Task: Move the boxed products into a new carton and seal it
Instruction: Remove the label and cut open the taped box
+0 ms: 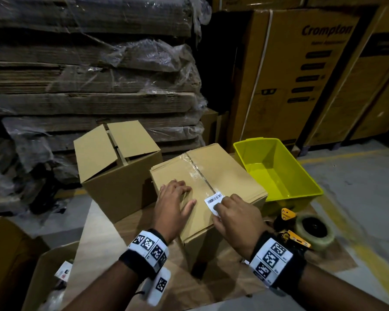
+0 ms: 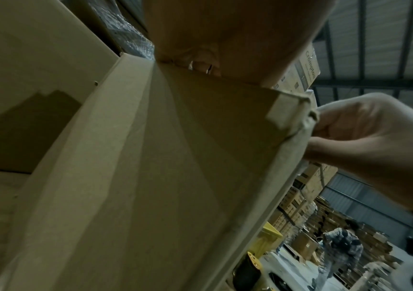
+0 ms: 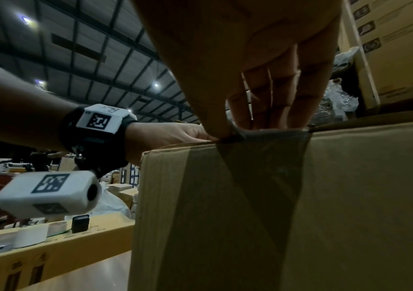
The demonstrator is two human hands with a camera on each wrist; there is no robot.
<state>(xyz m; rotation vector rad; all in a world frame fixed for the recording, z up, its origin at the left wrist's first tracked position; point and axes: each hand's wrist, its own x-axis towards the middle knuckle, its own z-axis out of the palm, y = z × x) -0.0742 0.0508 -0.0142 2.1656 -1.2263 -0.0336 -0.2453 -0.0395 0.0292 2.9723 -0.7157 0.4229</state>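
Warehouse stacks fill the upper frame. Centre, the taped carton [image 1: 209,182] looks sealed. Left hand [image 1: 174,203] presses flat; right hand [image 1: 234,215] pinches the barcode label [image 1: 214,202].

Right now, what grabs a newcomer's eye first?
Both hands on the taped carton at centre: the left hand lies flat on its top, the right hand pinches a white barcode label at the near edge. A bright yellow tub stands at the right, a tape dispenser nearer.

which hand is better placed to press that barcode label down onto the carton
Right. The right hand already pinches the barcode label at the near edge of the taped carton, while the left hand lies flat on the lid, steadying it.
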